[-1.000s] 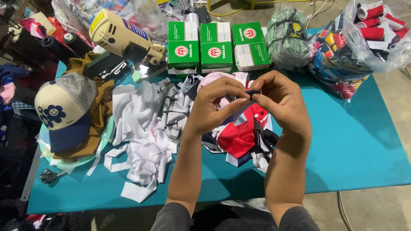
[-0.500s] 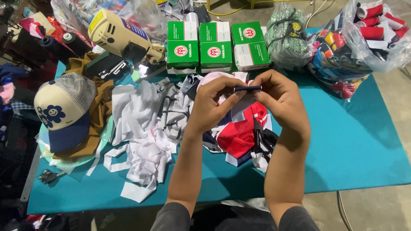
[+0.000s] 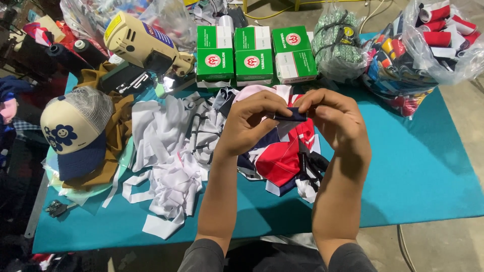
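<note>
Up close, small dark navy fabric strip (image 3: 288, 116), taut and flat, pinched between left hand (image 3: 252, 126) and right hand (image 3: 335, 121) fingers.

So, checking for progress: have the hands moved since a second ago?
Yes. Both hands, left hand and right hand, rose slightly toward the green boxes, holding the dark strip.
</note>
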